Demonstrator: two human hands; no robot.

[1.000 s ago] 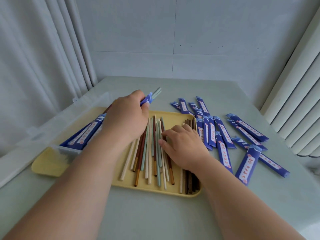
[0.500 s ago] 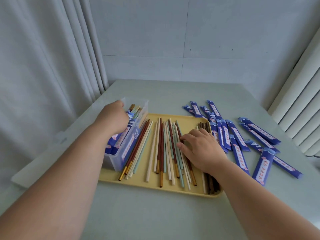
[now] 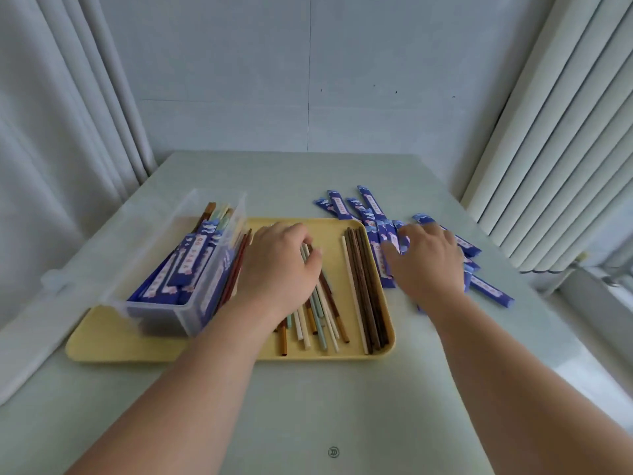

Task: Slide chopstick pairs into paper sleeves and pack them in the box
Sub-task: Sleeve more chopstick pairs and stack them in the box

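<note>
A yellow tray [image 3: 113, 351] lies on the table. On its left part stands a clear plastic box [image 3: 161, 308] holding several sleeved chopstick pairs [image 3: 185, 265]. Loose chopsticks [image 3: 318, 325] in brown, cream and green lie in the tray's middle, and dark brown ones [image 3: 366, 286] lie along its right side. My left hand [image 3: 277, 269] is over the loose pile, its thumb and curled fingers pinching a few chopsticks. Right of the tray is a heap of blue paper sleeves [image 3: 371, 207]. My right hand [image 3: 428, 262] rests on them with fingers spread.
The box lid [image 3: 51, 303] lies flat to the left of the tray. Curtains hang at the left, a radiator at the right, and a wall stands behind the table's far edge. A window sill shows at the far right.
My left hand left the box and came right onto the loose chopsticks. My right hand moved off the tray's chopsticks onto the blue sleeves.
</note>
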